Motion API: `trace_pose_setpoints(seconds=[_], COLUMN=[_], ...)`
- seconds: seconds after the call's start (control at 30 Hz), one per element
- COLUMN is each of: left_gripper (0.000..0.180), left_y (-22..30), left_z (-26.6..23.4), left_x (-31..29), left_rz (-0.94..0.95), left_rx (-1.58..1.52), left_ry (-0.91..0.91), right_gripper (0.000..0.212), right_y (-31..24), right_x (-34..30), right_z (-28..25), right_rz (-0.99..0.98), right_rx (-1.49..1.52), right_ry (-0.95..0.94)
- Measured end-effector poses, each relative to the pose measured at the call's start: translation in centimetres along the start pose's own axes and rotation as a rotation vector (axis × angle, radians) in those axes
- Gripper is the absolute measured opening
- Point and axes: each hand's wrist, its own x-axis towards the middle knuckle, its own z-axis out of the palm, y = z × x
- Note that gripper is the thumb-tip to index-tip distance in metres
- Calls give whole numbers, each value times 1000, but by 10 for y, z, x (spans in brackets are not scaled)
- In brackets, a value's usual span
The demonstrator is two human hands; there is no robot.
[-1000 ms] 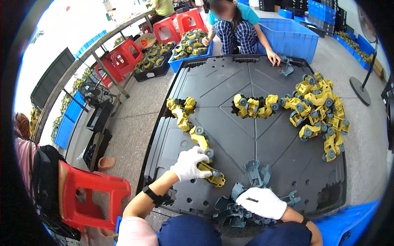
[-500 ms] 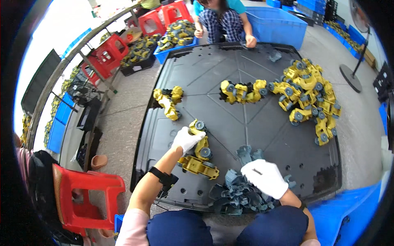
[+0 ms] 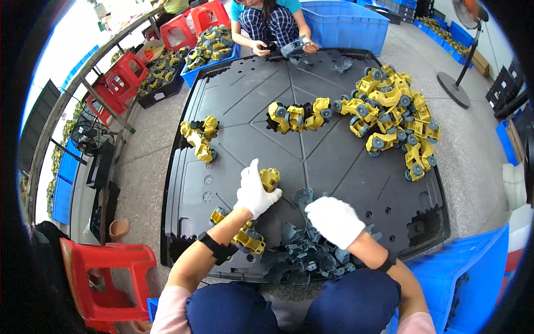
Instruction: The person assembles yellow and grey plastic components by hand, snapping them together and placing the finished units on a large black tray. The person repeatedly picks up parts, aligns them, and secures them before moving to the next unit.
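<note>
My left hand point(image 3: 256, 192), in a white glove, has its thumb and fingers around a yellow toy truck point(image 3: 270, 178), turned end-on; the glove hides part of it. Beneath my left wrist lies another yellow toy truck point(image 3: 249, 238), partly covered by the forearm. My right hand point(image 3: 335, 222), gloved in white too, has its fingers together and the fingertips against a grey plastic part point(image 3: 303, 197). Their exact grip is partly hidden. Below that hand a heap of grey plastic parts point(image 3: 311, 250) covers the near edge of the black table point(image 3: 345, 178).
More yellow trucks form a pile point(image 3: 397, 114) at the right, a row point(image 3: 299, 116) at the centre and a small group point(image 3: 200, 137) at the left. Across the table a person point(image 3: 272, 28) handles a grey part. A red stool point(image 3: 111, 278) and blue bin point(image 3: 456, 278) flank me.
The view has shifted, moving the scene left and up. My left hand has turned the truck end-on and brought it rightward. My right hand has moved to the grey part. The person opposite has raised a grey part.
</note>
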Motion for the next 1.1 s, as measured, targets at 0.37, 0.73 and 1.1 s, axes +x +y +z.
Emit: trace_pose_setpoints(seconds=[0.37, 0.73, 1.1], left_gripper=[67, 41, 57], left_y=[-20, -5, 47], left_z=[-18, -1, -9], left_x=[21, -7, -34], left_rz=[-191, -209, -101], left_rx=[-214, -1534, -1775], left_ry=[-511, -604, -791], right_gripper=[22, 29, 28], right_y=[4, 0, -19], right_x=[26, 0, -5], right_z=[49, -8, -24], right_rz=[377, 381, 520], right_rx=[6, 1391, 1297], right_ry=[-165, 85, 77])
